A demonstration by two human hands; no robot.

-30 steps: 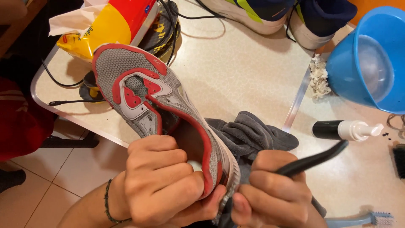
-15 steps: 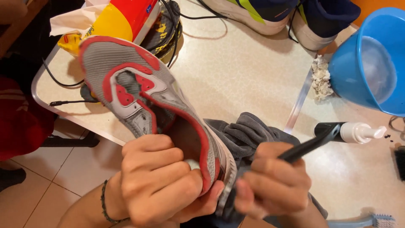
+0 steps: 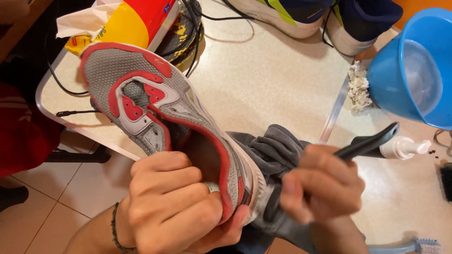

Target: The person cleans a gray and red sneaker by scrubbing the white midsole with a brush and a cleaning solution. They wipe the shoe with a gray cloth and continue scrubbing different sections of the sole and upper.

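Note:
My left hand point(image 3: 174, 202) grips the heel end of a grey and red running shoe point(image 3: 155, 108), fingers curled over its collar, toe pointing away to the upper left. My right hand point(image 3: 320, 188) is closed around the black handle of a brush point(image 3: 367, 143), whose head is pressed against the shoe's white sole edge near the heel. The brush head itself is blurred and mostly hidden between the two hands. A dark grey cloth point(image 3: 273, 148) lies under the shoe on the table.
A blue plastic basin point(image 3: 414, 70) with soapy water stands at the right, a white pump bottle point(image 3: 400, 146) lying below it. Dark blue shoes point(image 3: 329, 14) sit at the far edge, a yellow-red bag point(image 3: 127, 21) and black cables at the left. A light-blue brush point(image 3: 414, 245) lies lower right.
The shoe has tilted and moved slightly left. My right hand has swung the brush handle upward and shifted along the sole near the heel.

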